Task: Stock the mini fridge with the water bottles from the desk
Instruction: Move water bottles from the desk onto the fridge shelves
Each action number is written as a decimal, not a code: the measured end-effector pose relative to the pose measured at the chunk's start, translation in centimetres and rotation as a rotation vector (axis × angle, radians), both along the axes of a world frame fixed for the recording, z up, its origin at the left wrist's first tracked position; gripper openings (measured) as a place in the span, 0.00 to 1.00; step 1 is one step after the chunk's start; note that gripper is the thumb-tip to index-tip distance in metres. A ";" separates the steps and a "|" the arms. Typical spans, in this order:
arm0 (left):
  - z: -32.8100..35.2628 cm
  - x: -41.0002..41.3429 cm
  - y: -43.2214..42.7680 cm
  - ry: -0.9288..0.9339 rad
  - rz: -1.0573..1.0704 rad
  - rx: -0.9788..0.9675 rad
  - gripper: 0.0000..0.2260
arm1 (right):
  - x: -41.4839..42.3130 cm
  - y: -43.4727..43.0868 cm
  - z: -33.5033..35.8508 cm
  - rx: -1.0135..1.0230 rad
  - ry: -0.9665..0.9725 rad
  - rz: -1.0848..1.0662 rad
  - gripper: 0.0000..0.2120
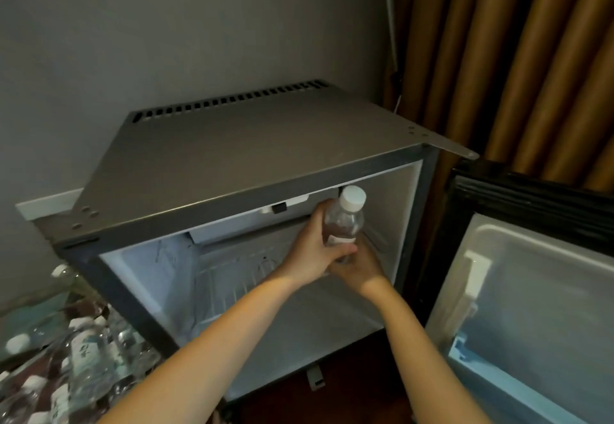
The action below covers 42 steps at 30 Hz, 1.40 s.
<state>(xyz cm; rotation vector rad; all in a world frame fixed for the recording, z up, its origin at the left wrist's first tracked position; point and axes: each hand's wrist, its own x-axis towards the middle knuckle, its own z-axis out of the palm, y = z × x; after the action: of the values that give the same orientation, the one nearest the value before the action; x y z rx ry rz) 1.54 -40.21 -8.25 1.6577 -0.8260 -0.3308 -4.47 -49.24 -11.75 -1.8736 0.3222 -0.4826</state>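
Observation:
A grey mini fridge [232, 157] stands open, its white inside showing a wire shelf [232, 277]. Both my hands hold one clear water bottle [345, 220] with a white cap, upright at the upper right of the fridge opening. My left hand [312, 250] grips the bottle's body from the left. My right hand [360, 269] wraps its lower end from below. Several more bottles [83, 353] lie in a pile at the lower left.
The fridge door [531, 307] hangs open on the right, its inner shelves in view. Brown curtains [515, 58] hang behind it. A grey wall is behind the fridge. Dark floor shows below the fridge.

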 end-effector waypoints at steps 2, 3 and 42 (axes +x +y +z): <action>-0.3 0.5 -0.6 0.043 0.031 -0.050 0.30 | 0.6 0.2 -0.5 0.021 -0.036 -0.032 0.26; -0.4 0.7 -0.8 0.060 0.052 -0.083 0.28 | 0.9 0.3 -0.7 0.029 -0.065 -0.059 0.26; -2.4 7.2 -4.1 0.126 0.076 0.030 0.20 | 5.8 -0.2 -2.7 -0.254 -0.102 -0.575 0.25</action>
<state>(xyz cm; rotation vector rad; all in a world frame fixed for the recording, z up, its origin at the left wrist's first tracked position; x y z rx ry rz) 8.73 -44.35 -10.63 1.6734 -0.6647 -0.3921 1.28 -49.45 -14.42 -1.9794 0.7680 -1.0431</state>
